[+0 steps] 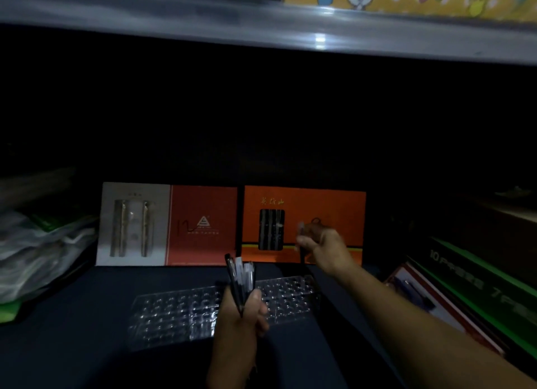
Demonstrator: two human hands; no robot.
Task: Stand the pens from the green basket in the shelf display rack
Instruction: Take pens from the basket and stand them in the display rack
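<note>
Clear rack lies flat on the dark shelf, its holes empty as far as the dim light shows. Over its middle, left hand fists a bundle of pens, tips up. Above its right end, right hand pinches one blurred pen. Pens look light, stiff, slick; pinch mid-barrel.
</note>
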